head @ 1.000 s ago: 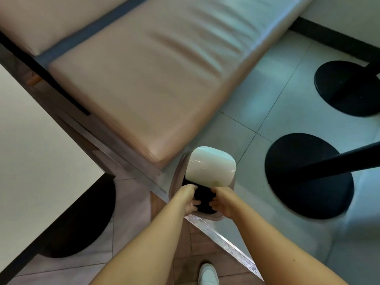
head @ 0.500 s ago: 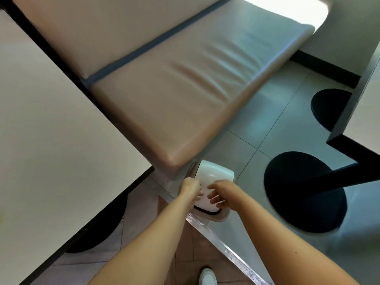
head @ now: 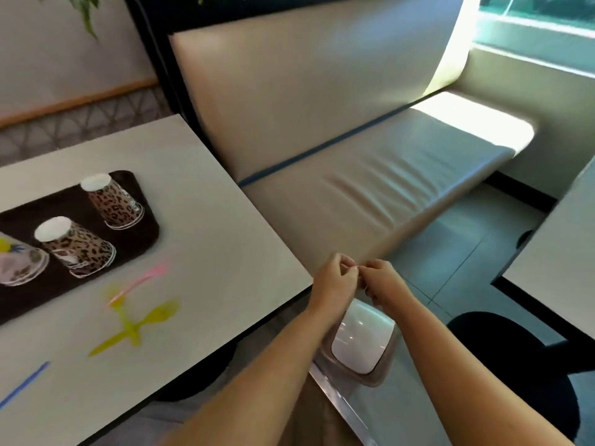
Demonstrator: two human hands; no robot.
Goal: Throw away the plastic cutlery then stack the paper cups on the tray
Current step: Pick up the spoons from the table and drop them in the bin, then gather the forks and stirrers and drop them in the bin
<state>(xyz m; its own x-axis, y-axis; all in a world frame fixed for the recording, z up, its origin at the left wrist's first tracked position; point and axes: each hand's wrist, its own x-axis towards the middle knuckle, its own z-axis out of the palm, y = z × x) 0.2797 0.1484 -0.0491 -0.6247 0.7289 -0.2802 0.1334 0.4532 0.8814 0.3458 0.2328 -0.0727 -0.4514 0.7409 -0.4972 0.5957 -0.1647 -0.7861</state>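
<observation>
A dark tray (head: 145,233) lies on the white table (head: 206,239) at the left. On it stand upside-down leopard-print paper cups: one at the back (head: 111,201), one in the middle (head: 75,247), and a third (head: 19,263) at the left edge, partly cut off. Loose plastic cutlery lies on the table: a pink piece (head: 141,280), yellow pieces (head: 141,325) and a blue one (head: 24,383). My left hand (head: 331,284) and my right hand (head: 384,281) are curled together just above a small bin with a white swing lid (head: 362,342); I see nothing in them.
A beige padded bench (head: 370,175) runs behind the table. The bin stands on the tiled floor between bench and table. A second table (head: 557,272) sits at the right, with a black round base (head: 521,365) below it.
The bin lid, tilted open a second ago, has swung shut. Both hands have lifted off it and come together above it. My view has risen, so the table with the tray now shows.
</observation>
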